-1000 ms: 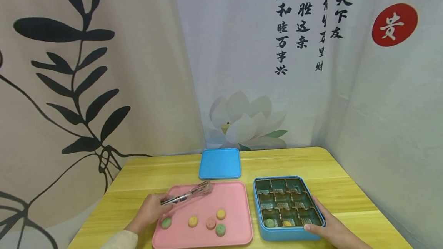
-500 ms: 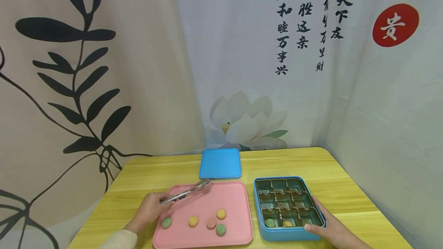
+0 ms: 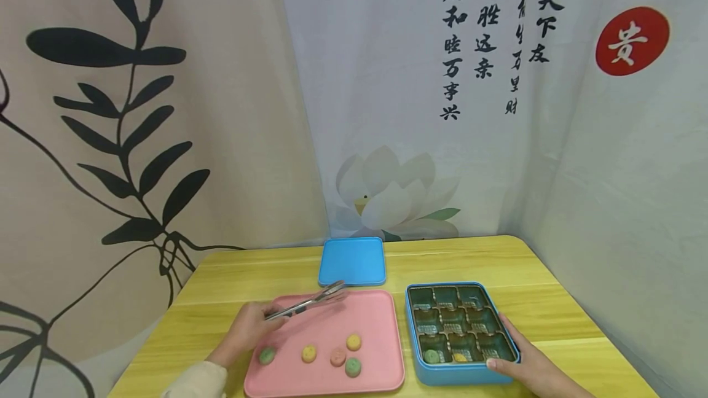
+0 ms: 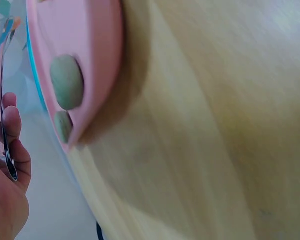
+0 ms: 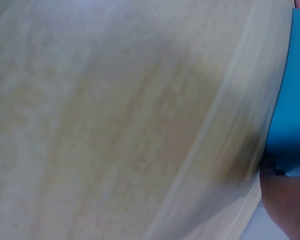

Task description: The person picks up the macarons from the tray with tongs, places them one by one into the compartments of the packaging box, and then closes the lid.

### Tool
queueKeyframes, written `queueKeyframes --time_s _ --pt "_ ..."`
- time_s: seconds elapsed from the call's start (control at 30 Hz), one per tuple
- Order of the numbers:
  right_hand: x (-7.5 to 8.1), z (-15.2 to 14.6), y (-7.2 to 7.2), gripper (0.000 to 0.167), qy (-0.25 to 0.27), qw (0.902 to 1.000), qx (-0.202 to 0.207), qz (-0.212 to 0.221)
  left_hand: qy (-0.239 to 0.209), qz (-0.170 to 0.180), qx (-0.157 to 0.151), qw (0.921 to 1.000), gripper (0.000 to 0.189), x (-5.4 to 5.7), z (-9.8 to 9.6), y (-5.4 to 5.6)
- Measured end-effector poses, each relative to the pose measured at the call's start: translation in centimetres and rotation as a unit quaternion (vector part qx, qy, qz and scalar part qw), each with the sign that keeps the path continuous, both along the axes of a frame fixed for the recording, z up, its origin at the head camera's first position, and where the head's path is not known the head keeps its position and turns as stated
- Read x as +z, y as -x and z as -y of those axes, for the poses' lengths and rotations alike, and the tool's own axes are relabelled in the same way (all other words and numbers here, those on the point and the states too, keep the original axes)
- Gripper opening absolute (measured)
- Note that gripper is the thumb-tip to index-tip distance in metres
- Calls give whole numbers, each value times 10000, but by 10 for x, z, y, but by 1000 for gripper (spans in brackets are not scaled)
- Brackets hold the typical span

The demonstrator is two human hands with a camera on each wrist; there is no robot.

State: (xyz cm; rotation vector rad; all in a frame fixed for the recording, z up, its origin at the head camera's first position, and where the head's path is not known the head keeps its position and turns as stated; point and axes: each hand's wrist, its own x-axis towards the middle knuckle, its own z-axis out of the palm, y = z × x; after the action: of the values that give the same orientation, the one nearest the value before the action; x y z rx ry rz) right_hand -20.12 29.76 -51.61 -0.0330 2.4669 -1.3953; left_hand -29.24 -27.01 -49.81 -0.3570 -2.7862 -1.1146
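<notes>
My left hand (image 3: 250, 327) holds a pair of metal tongs (image 3: 310, 303) by the handle end, above the upper left of a pink tray (image 3: 376, 315). The tongs' tips point right and away, over the tray's far edge. On the tray lie several small round cookie-like pieces: a green piece (image 3: 267, 355) at the left, a yellow piece (image 3: 309, 354), a pink piece (image 3: 338, 357) and others. My right hand (image 3: 528, 364) grips the near right corner of a blue box (image 3: 459, 376), thumb over the rim. Its divided insert (image 3: 455, 319) has a green and a yellow piece in the front row.
A flat blue lid (image 3: 351, 261) lies behind the pink tray on the yellow wood-grain table (image 3: 431, 257). A printed cloth (image 3: 381, 109) hangs behind the table's far edge, and another stretch of cloth runs along the right.
My left hand has moved slightly right and away with the tongs, whose tips have risen towards the blue lid. The right hand, box and cookie-like pieces stay in place.
</notes>
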Motion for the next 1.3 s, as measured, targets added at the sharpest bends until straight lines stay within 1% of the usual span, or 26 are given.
queueKeyframes --time_s 0.17,0.27,0.43,0.7,0.9,1.1,1.3 --pt "0 1 -1 101 46 10000 -18 -10 63 -50 -243 9997 7 4 -9 3" --pt "0 1 -1 101 68 10000 -29 -2 -55 -43 -342 9994 6 7 -16 4" --pt "0 0 -1 100 66 10000 -4 -21 -305 14 -443 9986 12 13 -29 5" --pt "0 0 0 100 16 10000 -2 -25 -461 187 -716 9962 14 22 -54 7" --pt "0 0 -1 100 58 10000 -9 -13 -359 74 -950 9948 18 29 -73 6" --pt "0 0 0 100 26 10000 -19 -57 -221 -38 -1143 9932 16 34 -92 8" --pt "0 0 -1 100 35 10000 -15 -71 -315 24 -1332 9906 13 37 -114 11"
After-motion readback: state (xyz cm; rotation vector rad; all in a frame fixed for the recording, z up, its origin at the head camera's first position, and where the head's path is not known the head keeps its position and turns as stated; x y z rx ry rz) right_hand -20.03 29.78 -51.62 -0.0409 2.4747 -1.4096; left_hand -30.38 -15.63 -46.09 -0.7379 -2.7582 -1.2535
